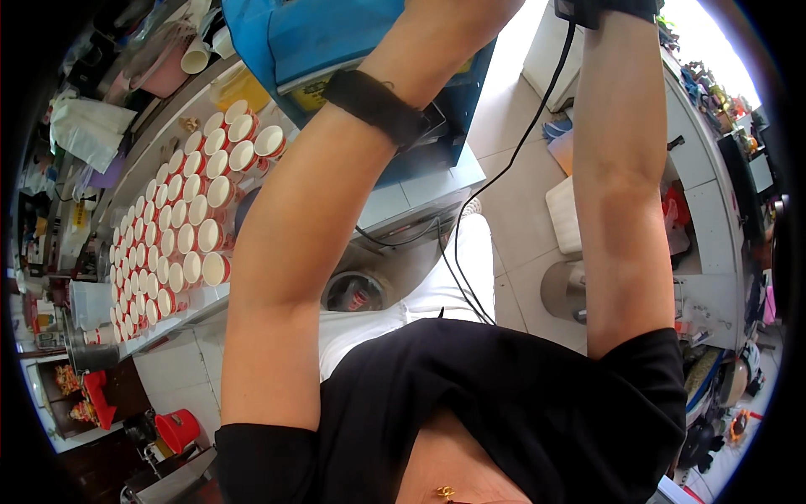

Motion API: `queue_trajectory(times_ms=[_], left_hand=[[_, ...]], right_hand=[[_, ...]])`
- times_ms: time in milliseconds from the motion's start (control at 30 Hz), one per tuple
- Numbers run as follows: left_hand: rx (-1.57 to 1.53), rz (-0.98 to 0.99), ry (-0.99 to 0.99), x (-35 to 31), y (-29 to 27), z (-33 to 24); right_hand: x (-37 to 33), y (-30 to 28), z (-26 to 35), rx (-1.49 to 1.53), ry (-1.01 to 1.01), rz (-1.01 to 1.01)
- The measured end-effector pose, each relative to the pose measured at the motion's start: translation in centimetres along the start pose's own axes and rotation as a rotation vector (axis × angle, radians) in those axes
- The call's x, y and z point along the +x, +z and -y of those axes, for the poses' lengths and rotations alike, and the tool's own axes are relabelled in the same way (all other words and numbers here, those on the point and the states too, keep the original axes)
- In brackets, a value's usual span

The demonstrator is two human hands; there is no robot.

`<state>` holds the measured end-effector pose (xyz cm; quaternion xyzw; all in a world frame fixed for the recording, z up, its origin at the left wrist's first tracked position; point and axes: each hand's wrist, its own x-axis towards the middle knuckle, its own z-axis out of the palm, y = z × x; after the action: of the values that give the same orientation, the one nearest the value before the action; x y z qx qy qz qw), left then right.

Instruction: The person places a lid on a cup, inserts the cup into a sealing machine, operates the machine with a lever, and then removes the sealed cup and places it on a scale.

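A red bucket (176,431) stands at lower left, a silvery bin (562,292) on the tiled floor (522,281)

Single head-mounted fisheye view, taken from the left one of two side-by-side cameras above the wearer's chest and facing steeply down. The black shirt (512,395) fills the near part at close range, with the left arm (285,227) and right arm (625,193) stretching away to the far edge and the tiled floor (512,218) lying farther below. Coverage spans paper cups (192,267) at left to a white cabinet (709,223) at right, straight edges bending toward the dark circular rim.
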<state>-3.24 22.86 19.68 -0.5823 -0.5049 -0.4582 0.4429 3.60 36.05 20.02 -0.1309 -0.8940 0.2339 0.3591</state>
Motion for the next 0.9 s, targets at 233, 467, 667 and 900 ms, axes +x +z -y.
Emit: queue_trajectory(times_ms=[233,467,667,900], left_hand=[[0.069,-0.068,0.028,-0.1,1.2,0.3],[0.066,-0.037,0.060,-0.5,1.5,0.5],[0.081,-0.021,0.051,-0.3,0.9,0.3],[-0.157,-0.067,0.045,-1.2,-0.8,0.4]], right_hand=[[-1.5,0.5,-0.2,0.026,-0.012,0.010],[-8.2,0.2,-2.2,0.043,0.050,0.053],[-12.5,0.8,-3.1,0.051,0.111,0.082],[-10.2,2.9,-2.5,0.065,0.113,0.055]])
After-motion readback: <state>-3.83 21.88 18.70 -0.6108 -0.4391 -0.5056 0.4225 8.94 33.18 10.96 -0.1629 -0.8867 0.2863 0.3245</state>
